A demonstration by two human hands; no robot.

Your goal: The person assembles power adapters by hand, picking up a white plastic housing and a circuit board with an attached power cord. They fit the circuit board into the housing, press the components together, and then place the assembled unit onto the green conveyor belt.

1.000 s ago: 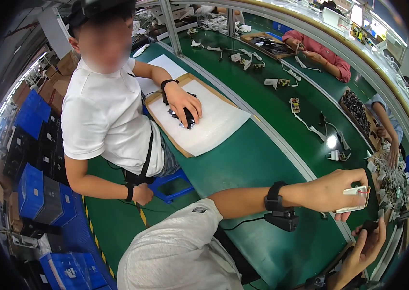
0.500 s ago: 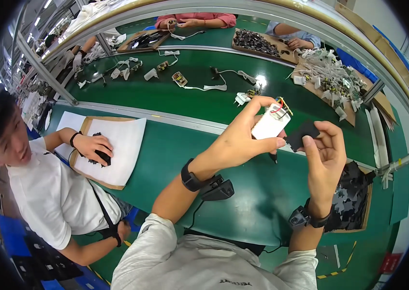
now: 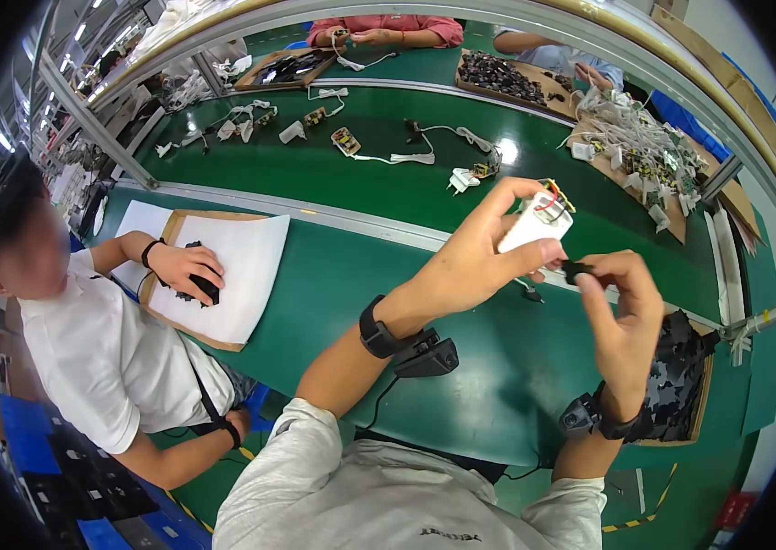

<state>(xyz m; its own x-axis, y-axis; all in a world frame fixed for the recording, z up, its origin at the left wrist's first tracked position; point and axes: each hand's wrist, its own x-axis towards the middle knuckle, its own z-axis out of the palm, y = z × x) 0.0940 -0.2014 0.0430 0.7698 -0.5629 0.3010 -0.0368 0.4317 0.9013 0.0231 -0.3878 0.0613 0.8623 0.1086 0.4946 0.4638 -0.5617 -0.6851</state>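
Raised over the middle of the bench, my left hand (image 3: 461, 275) grips a small white plastic housing (image 3: 526, 229) between thumb and fingers. Red, yellow and dark wires (image 3: 553, 200) and the edge of a small circuit board stick out of its upper end. A dark plug (image 3: 533, 293) shows just below the housing. To the right, my right hand (image 3: 628, 321) pinches a small black sheet piece (image 3: 577, 271) that looks folded or turned edge-on. Its near end is close to the housing; whether they touch is hard to tell.
A box of black cut sheets (image 3: 681, 385) stands at right. Beyond the rail (image 3: 315, 216) lie cabled circuit boards (image 3: 346, 141) and a white plug adapter (image 3: 463, 181). Tangled cables (image 3: 645, 174) fill a far-right tray. At left, a person's hand (image 3: 188, 271) rests on black pieces over white paper.
The black sheet, flat and broad before, now looks narrow and folded or turned in my right hand. The right hand has tilted and dropped slightly. The housing stays in my left hand.
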